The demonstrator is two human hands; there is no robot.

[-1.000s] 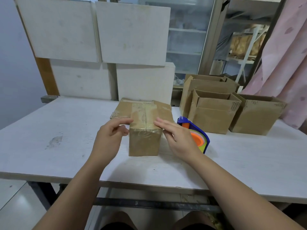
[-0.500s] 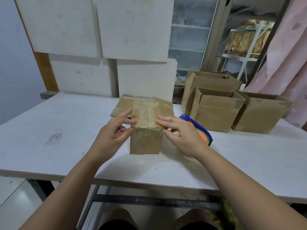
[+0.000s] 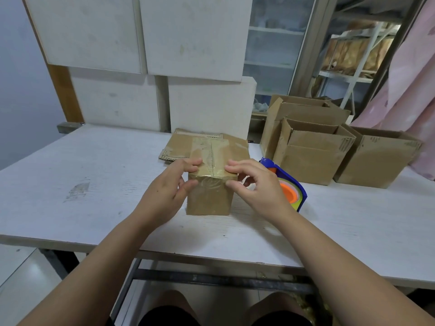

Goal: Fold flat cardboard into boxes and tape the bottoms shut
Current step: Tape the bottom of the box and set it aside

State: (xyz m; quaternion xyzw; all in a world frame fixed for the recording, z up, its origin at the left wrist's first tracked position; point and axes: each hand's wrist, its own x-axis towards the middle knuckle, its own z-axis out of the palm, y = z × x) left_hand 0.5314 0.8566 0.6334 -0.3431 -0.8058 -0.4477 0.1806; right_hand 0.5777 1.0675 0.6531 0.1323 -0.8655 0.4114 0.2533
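A small cardboard box (image 3: 209,200) stands upside down in the middle of the white table (image 3: 94,184), with clear tape running over its closed bottom flaps and down the near face. My left hand (image 3: 164,194) pinches its near left top corner, fingers on top and thumb on the front face. At the near right corner my right hand (image 3: 259,191) holds it the same way. Flat cardboard (image 3: 177,147) lies just behind the box, partly hidden by it.
A blue tape dispenser (image 3: 295,191) with an orange roll sits right of the box, behind my right hand. Three open folded boxes (image 3: 310,158) stand at the back right. White panels lean at the back; a pink curtain hangs far right.
Both hands slid from lying on the box top toward its near edge, and the thumbs came down onto the front face. The box stayed in place.
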